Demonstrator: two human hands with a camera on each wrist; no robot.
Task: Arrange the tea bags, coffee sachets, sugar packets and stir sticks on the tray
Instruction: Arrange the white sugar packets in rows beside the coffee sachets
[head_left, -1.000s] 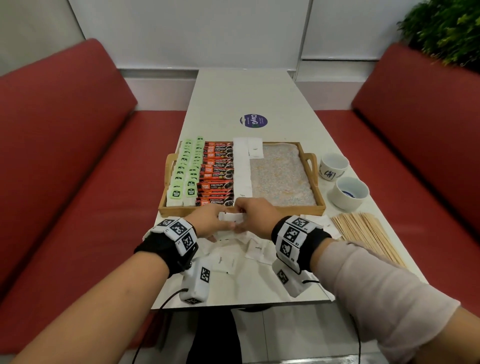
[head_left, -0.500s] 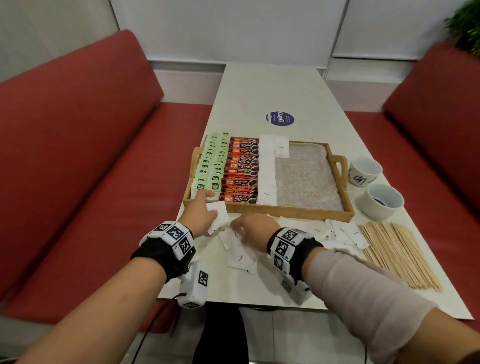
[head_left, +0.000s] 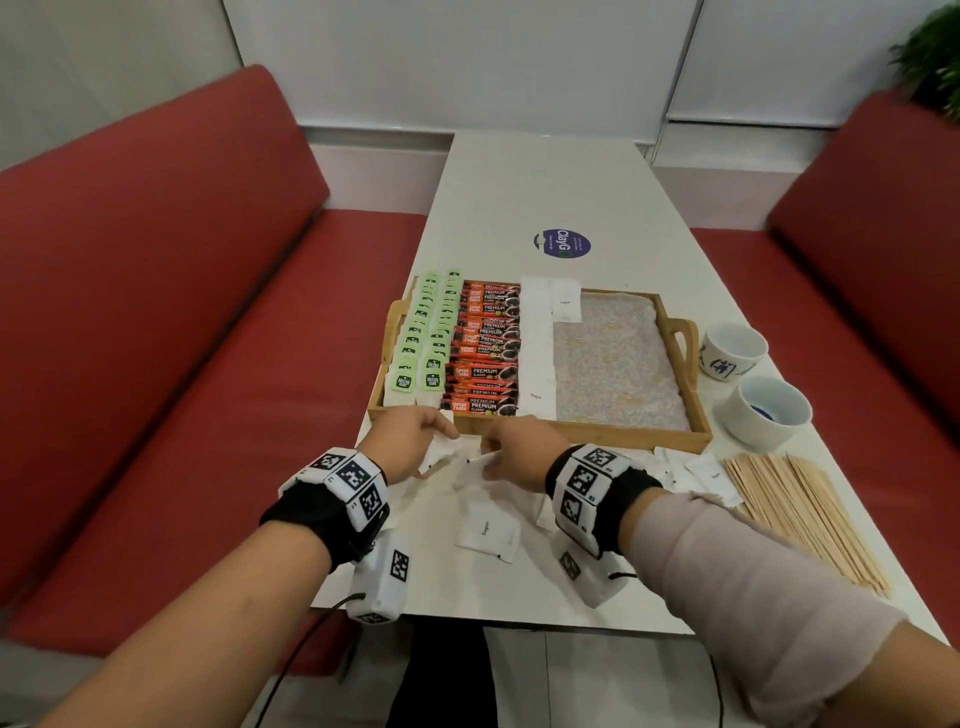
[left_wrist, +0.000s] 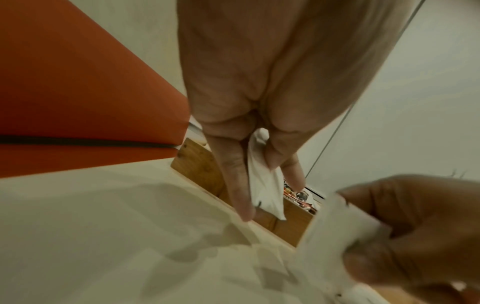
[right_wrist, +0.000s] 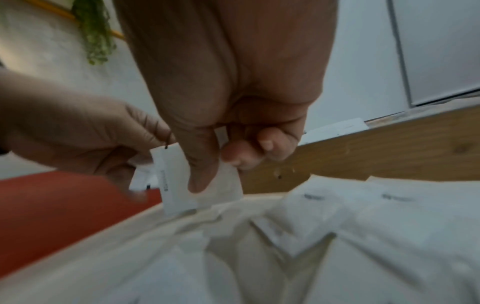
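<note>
The wooden tray (head_left: 597, 434) holds two rows of green tea bags (head_left: 423, 343), a column of red coffee sachets (head_left: 485, 353) and a column of white sugar packets (head_left: 537, 343); its right half shows bare liner. My left hand (head_left: 415, 441) pinches a white sugar packet (left_wrist: 265, 185) just in front of the tray's near rim. My right hand (head_left: 514, 457) pinches another sugar packet (right_wrist: 176, 185) between thumb and forefinger, close beside the left hand. Loose sugar packets (head_left: 488, 530) lie on the table under both hands. Wooden stir sticks (head_left: 800, 514) lie in a pile at the right.
Two white cups (head_left: 732, 348) (head_left: 763, 410) stand right of the tray. Red benches (head_left: 156, 338) flank the white table (head_left: 545, 182). A round purple sticker (head_left: 562, 243) sits beyond the tray. A plant (head_left: 935, 62) is at the far right.
My hands came apart from one shared packet, the left drawing towards the tray's near left corner. Each now holds its own sugar packet, and the camera view has shifted.
</note>
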